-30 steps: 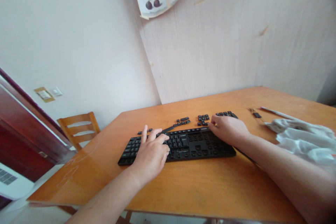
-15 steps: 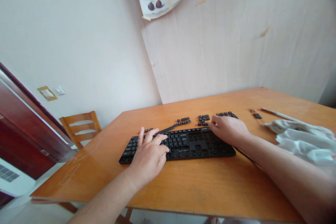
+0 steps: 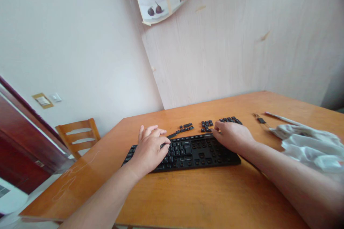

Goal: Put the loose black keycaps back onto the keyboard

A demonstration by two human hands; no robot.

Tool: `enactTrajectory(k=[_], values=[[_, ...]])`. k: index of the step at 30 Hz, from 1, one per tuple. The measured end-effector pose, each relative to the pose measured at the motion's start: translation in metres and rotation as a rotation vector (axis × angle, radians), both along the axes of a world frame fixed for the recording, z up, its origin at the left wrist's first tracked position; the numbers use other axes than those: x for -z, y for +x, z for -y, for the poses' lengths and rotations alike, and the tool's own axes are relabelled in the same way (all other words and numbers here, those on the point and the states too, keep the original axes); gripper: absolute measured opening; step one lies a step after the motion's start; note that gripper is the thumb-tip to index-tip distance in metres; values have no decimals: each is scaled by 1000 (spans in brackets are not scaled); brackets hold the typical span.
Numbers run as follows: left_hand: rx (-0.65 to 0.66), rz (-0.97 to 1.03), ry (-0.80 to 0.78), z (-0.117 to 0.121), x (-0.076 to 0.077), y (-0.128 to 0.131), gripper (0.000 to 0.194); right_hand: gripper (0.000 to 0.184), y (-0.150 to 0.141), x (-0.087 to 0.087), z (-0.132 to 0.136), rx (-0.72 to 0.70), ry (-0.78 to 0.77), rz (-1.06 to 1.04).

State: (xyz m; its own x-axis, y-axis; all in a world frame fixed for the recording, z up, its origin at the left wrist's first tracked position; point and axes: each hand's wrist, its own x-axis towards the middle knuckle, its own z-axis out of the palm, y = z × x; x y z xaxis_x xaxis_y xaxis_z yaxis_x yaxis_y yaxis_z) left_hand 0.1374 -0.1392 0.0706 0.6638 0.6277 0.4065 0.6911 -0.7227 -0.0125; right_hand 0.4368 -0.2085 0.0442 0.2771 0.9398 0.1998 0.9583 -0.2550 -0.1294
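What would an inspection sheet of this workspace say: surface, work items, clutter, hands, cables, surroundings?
Surface: orange-brown wooden table, pale curved marks toward its left side.
Work items: long black plastic keyboard, caps missing on its right part; loose black keycaps grouped behind it.
Clutter: crumpled translucent plastic bag, thin whitish stick and small black object, all on the right.
Hands: left hand spread over the keyboard; right hand at its far right, grip hidden.
Cables: dark cord-like line partly under the right forearm; far end hidden.
Surroundings: wooden slatted chair, fruit picture on the wall.
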Motion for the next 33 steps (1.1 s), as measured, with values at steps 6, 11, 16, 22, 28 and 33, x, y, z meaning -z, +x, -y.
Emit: enactTrajectory(k=[6, 11, 16, 22, 28, 33], values=[[1, 47, -23, -66, 5, 33, 15, 38, 2, 2, -1, 3, 14, 9], [24, -5, -83, -114, 20, 62, 14, 37, 3, 3, -2, 3, 26, 7], [20, -50, -135, -137, 28, 81, 17, 36, 3, 3, -2, 0, 27, 18], [-21, -117, -183, -138, 28, 93, 15, 35, 3, 5, -2, -2, 29, 19], [-108, -111, -214, -133, 26, 98, 11, 36, 4, 7, -3, -3, 43, 26], [-82, -49, -186, -134, 23, 88, 7, 37, 4, 4, -3, 0, 14, 18]])
